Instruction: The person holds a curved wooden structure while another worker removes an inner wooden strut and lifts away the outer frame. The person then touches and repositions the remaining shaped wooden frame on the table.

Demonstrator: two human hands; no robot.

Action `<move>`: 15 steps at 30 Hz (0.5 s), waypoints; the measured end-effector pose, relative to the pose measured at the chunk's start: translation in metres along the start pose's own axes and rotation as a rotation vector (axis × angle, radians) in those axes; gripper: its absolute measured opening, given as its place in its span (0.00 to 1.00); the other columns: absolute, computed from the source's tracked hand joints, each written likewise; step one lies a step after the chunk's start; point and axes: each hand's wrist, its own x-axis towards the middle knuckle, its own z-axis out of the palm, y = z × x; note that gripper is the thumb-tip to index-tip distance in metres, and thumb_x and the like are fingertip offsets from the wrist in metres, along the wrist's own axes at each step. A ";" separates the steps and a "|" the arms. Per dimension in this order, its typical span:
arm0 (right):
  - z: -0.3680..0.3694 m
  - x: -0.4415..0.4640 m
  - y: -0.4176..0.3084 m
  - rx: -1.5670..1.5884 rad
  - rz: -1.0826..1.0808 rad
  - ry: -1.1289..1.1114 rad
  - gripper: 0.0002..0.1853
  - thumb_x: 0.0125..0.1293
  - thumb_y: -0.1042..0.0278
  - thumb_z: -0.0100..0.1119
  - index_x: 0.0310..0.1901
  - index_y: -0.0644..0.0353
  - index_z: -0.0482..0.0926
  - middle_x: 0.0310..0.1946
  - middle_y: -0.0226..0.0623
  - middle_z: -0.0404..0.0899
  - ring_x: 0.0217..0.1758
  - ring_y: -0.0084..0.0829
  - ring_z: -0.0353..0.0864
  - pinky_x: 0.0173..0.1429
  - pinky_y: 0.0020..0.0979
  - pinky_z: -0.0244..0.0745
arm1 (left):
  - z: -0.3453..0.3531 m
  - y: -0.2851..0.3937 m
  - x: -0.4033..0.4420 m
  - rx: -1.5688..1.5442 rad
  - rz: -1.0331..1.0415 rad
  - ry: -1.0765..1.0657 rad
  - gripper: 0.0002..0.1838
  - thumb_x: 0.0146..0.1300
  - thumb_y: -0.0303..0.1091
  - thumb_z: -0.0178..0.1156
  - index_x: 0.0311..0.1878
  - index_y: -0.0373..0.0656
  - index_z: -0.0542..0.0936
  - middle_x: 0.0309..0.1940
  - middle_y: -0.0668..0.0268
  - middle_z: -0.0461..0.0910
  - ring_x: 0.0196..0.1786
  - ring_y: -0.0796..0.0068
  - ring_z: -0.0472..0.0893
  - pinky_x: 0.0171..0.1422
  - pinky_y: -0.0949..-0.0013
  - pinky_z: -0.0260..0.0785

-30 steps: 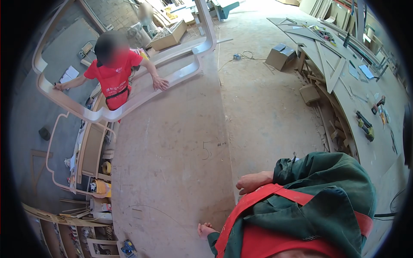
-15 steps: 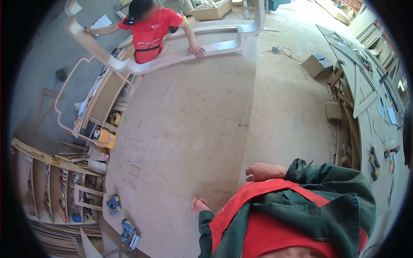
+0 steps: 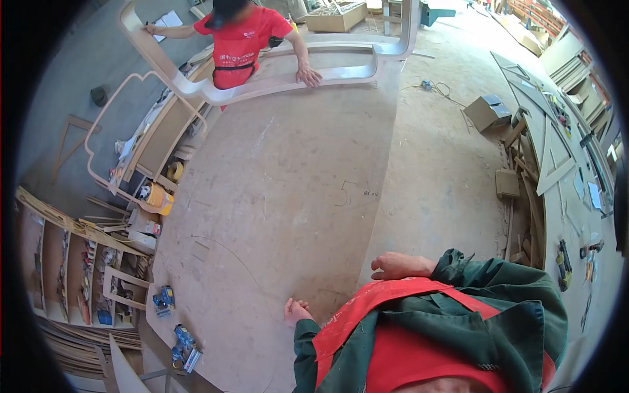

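Observation:
My left hand is low over the large wooden tabletop, its fingers loosely curled and apart with nothing visible in them. Close in front of my red apron, my right hand points left across the board, fingers loosely bent and no object in sight. Whether either hand touches the board, I cannot tell. At the far end, a person in a red shirt has both hands on a big curved, pale frame standing on the tabletop. Pencil marks and a curved line show on the board.
Two blue power tools sit at the near left edge. Shelves with tools and a yellow bucket stand left. A thin curved wooden outline leans there. On the right are cardboard boxes and a side bench.
My view has shifted slightly, so the far frame and person appear further right and higher. The fingers of my left hand look a little more spread. My right hand stays nearly in place.

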 end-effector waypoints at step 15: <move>-0.004 0.004 0.000 -0.040 0.054 -0.134 0.23 0.68 0.54 0.54 0.52 0.67 0.77 0.47 0.56 0.80 0.53 0.55 0.77 0.57 0.45 0.73 | 0.001 -0.001 0.000 0.000 0.024 0.002 0.14 0.60 0.21 0.51 0.49 0.38 0.79 0.28 0.62 0.79 0.23 0.73 0.78 0.24 0.74 0.72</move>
